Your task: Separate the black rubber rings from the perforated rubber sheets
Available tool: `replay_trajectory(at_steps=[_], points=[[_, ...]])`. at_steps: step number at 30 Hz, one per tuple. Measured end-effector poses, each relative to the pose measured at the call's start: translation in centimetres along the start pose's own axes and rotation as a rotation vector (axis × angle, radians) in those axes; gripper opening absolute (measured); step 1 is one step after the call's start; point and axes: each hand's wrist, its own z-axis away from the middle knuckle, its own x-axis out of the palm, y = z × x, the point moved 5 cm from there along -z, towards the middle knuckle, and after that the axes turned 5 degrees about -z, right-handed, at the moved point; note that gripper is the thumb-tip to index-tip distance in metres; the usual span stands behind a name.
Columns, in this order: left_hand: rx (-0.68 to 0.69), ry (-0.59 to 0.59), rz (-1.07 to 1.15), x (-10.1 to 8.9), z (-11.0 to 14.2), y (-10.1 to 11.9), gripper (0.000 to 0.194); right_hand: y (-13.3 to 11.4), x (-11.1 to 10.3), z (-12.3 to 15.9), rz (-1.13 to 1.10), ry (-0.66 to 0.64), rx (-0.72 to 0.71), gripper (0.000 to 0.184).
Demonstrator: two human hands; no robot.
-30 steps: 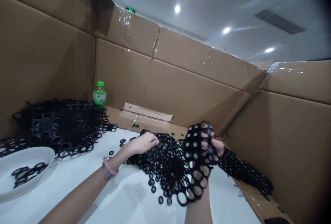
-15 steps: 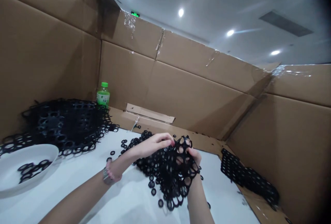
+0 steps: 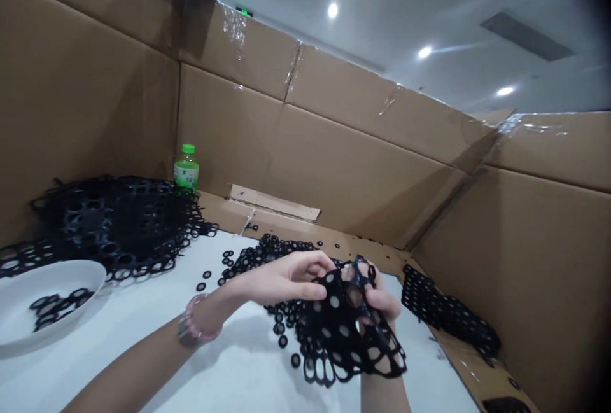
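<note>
My right hand [image 3: 383, 300] is closed round a black perforated sheet [image 3: 329, 333], its thumb on the near face and open ring-shaped holes along its edge. Many of the sheet's other holes look filled with pale discs or show the light table through; I cannot tell which. At the sheet's upper left edge, my left hand [image 3: 291, 275] pinches it between thumb and curled fingers. Behind and below both hands lies a pile of small black rings [image 3: 281, 246], partly covered by the sheet. A few loose rings [image 3: 282, 341] are scattered on the white tabletop [image 3: 238, 368].
A white bowl [image 3: 90, 273] with several black ring pieces stands at the left. Behind it is a heap of black perforated sheets [image 3: 128, 222], beside a green-capped bottle [image 3: 186, 168]. More perforated sheets [image 3: 449, 311] lie at the right. Cardboard walls [image 3: 358, 165] enclose the table.
My right hand has lowered the sheet and turned it over the pile. My left hand has moved right from above the pile and now grips the sheet's edge.
</note>
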Motion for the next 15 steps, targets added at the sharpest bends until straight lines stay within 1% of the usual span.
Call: replay_trajectory(at_steps=[1, 2, 4, 5, 6, 8, 9, 10, 11, 13, 15], points=[[-0.007, 0.019, -0.004, 0.1, 0.3, 0.5, 0.018, -0.5, 0.6, 0.5, 0.067, -0.080, 0.034, 0.030], [-0.014, 0.053, -0.038, 0.1, 0.7, 1.2, 0.014, -1.0, 1.4, 1.1, 0.171, -0.209, 0.074, 0.032], [-0.013, 0.110, -0.156, 0.1, 1.7, 2.6, 0.009, -1.7, 3.2, 2.4, 0.442, -0.456, 0.139, 0.041], [-0.007, 0.116, -0.218, 0.2, 2.2, 3.3, 0.009, -2.0, 4.0, 3.1, 0.584, -0.537, 0.132, 0.044], [0.001, 0.107, -0.274, 0.3, 2.7, 3.9, 0.010, -2.2, 4.6, 3.6, 0.674, -0.568, 0.125, 0.042], [0.014, 0.080, -0.366, 0.5, 3.3, 4.7, 0.011, -2.1, 5.8, 4.4, 0.791, -0.582, 0.112, 0.029], [0.015, 0.072, -0.404, 0.6, 3.4, 4.9, 0.011, -1.8, 6.2, 4.8, 0.831, -0.557, 0.114, 0.021], [0.012, 0.074, -0.445, 0.5, 3.5, 5.0, 0.012, -1.4, 6.4, 5.0, 0.876, -0.502, 0.109, 0.022], [0.006, 0.083, -0.494, 0.4, 3.4, 4.9, 0.012, -1.0, 6.5, 5.2, 0.909, -0.420, 0.104, 0.028], [-0.010, 0.143, -0.607, 0.1, 3.2, 4.5, 0.012, -0.1, 6.3, 5.6, 0.870, -0.190, 0.108, 0.038], [0.000, 0.273, -0.735, 0.0, 3.2, 4.2, 0.015, 1.2, 6.0, 6.3, 0.712, 0.025, 0.152, 0.039]])
